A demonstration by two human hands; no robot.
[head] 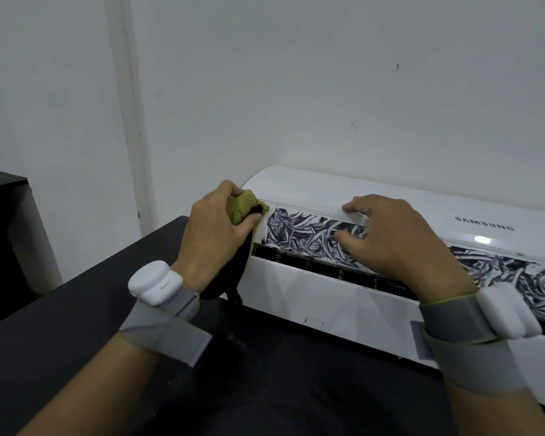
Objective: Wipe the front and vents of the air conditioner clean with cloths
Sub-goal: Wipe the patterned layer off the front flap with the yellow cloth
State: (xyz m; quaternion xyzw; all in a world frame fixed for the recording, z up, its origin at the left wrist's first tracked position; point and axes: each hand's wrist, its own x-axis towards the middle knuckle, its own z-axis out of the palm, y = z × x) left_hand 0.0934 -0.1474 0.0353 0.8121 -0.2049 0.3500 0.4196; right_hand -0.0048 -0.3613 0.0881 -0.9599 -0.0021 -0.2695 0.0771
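Observation:
A white air conditioner (312, 297) lies on a black table, its front facing me, with a band of dark smeared marks (299, 231) across the panel and a vent slot (296, 261) below. My left hand (214, 234) grips a bunched yellow-green cloth (243, 204) with a blackened tail hanging down, and holds it against the left end of the smeared band. My right hand (400, 243) rests on the panel with fingers spread, fingertips on the upper edge and the smeared band.
The black table (76, 325) extends left and toward me. A dark cabinet (0, 234) stands at the far left. A white wall (296, 89) rises right behind the unit. Both wrists wear grey straps with white devices.

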